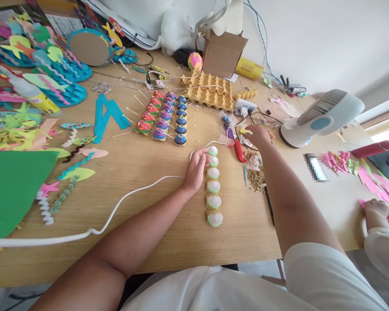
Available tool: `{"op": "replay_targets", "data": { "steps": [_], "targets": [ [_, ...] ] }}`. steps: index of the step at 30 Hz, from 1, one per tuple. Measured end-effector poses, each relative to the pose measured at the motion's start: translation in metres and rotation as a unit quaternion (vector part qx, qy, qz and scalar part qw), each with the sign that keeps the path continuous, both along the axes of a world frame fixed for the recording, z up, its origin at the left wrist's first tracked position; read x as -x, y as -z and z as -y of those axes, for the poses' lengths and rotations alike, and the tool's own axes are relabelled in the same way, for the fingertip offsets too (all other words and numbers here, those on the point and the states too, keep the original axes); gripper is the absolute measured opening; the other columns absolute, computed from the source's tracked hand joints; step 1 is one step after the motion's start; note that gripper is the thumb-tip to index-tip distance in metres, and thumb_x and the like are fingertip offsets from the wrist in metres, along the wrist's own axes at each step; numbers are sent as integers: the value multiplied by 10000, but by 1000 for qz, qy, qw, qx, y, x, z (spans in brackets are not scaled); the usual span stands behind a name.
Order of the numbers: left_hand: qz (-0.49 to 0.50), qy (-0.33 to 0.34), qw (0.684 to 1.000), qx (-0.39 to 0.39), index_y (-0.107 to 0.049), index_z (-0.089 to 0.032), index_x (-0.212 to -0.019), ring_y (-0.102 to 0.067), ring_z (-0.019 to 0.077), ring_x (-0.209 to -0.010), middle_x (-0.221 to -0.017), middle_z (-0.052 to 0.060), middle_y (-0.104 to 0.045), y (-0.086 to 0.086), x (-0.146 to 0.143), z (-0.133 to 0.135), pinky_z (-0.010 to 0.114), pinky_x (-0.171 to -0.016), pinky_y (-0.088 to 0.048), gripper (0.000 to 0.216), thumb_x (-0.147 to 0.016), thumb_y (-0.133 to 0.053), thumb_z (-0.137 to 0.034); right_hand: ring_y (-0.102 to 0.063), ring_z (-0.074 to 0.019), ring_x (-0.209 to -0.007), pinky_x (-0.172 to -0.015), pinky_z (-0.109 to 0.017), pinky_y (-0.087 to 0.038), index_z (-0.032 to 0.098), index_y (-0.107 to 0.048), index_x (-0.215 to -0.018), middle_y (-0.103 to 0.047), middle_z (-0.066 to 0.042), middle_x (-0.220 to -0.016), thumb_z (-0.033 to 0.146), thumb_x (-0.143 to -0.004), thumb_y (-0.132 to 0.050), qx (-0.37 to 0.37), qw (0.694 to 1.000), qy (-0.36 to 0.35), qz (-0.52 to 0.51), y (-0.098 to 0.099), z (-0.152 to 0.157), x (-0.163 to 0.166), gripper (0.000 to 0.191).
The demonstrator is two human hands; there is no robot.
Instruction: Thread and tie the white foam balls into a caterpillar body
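A row of several small cups with white tops and green rims [213,186] runs down the middle of the wooden table [155,194]. My left hand [195,169] rests beside the far end of that row, fingers curled against the second cup [213,161]. My right hand [257,134] reaches further out, fingers closed over small items near clear plastic bags [243,139]; what it holds is hidden. A red-handled tool [239,151] lies between the hands.
Painted cups on sticks [164,119] stand behind, before egg cartons [207,90] and a cardboard box [222,54]. A white cable [116,207] crosses the table. A white fan [320,116] stands at right. Foam shapes [26,108] cover the left. Another person's hand [376,209] touches pink scraps.
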State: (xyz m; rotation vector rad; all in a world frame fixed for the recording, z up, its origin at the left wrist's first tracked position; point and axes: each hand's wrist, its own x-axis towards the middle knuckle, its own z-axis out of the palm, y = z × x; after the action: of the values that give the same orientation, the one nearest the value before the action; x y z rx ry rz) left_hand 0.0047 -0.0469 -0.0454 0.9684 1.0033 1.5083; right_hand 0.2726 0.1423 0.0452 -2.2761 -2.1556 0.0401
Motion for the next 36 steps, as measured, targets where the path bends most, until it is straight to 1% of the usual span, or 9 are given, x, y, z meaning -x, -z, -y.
{"op": "replay_targets", "data": {
  "steps": [5, 9, 14, 18, 21, 24, 27, 31, 36],
  "targets": [
    [10, -3, 1000, 12, -675, -220, -1306, -741, 232, -1008, -1153, 102, -757, -4, -1, 1, 412, -932, -617, 654, -1030, -557, -801, -694, -316, -1382, -1102, -409, -568, 252, -645, -1619, -707, -128, -1606, 270, -1044, -615, 65, 994, 19, 80, -4, -26, 8, 576],
    [10, 4, 1000, 16, -668, -218, -1304, -733, 242, -1010, -1143, 104, -744, -8, -2, 3, 429, -931, -626, 664, -1035, -537, -810, -718, -319, -1360, -1074, -389, -586, 230, -708, -1547, -753, -146, -1529, 213, -1008, -656, 92, 990, 13, 108, 1, -43, 12, 541],
    [12, 9, 1000, 19, -674, -225, -1311, -734, 247, -1017, -1132, 99, -753, -11, -3, 5, 441, -952, -617, 672, -1042, -514, -820, -746, -349, -1350, -1057, -423, -606, 155, -775, -1438, -783, -190, -1477, 174, -1043, -583, 129, 982, 11, 135, 9, -55, 21, 440],
    [12, 9, 1000, 17, -674, -218, -1310, -727, 243, -1000, -1122, 99, -752, -12, -3, 6, 439, -948, -615, 688, -1039, -510, -829, -775, -352, -1306, -1015, -422, -629, 124, -785, -1397, -791, -220, -1442, 168, -1053, -560, 126, 981, 19, 147, 11, -55, 26, 413],
    [8, 10, 1000, 17, -675, -209, -1308, -717, 236, -984, -1110, 97, -746, -13, -1, 6, 434, -943, -617, 708, -1032, -509, -839, -764, -357, -1335, -1040, -435, -627, 133, -782, -1388, -792, -225, -1430, 142, -1036, -579, 112, 982, 15, 154, 11, -52, 24, 406],
    [9, 14, 1000, 15, -670, -208, -1306, -726, 237, -989, -1113, 96, -749, -12, 0, 5, 435, -945, -621, 686, -1041, -513, -821, -750, -381, -1359, -1044, -463, -628, 143, -751, -1417, -779, -236, -1439, 133, -1020, -589, 82, 984, 16, 157, 9, -46, 21, 429],
    [13, 12, 1000, 14, -672, -221, -1302, -736, 238, -1003, -1115, 92, -762, -10, 0, 3, 431, -952, -621, 635, -1056, -527, -788, -765, -388, -1315, -1013, -480, -631, 151, -735, -1415, -785, -242, -1417, 103, -1019, -523, 47, 986, 16, 157, 5, -32, 21, 452],
    [14, 8, 1000, 16, -673, -229, -1292, -737, 232, -993, -1106, 91, -764, -7, -1, 1, 411, -938, -621, 616, -1057, -528, -780, -788, -395, -1184, -946, -482, -614, 163, -740, -1410, -839, -237, -1251, 152, -1055, -399, -49, 990, -4, 132, -4, 3, 18, 492],
    [27, 1, 999, 37, -677, -225, -1290, -736, 202, -960, -1111, 83, -757, -5, -3, -2, 370, -913, -622, 533, -1099, -504, -692, -762, -391, -1189, -987, -495, -597, 193, -751, -1468, -846, -214, -1275, 284, -1062, -449, -103, 994, 0, 32, -3, 48, -6, 514]
  ]
}}
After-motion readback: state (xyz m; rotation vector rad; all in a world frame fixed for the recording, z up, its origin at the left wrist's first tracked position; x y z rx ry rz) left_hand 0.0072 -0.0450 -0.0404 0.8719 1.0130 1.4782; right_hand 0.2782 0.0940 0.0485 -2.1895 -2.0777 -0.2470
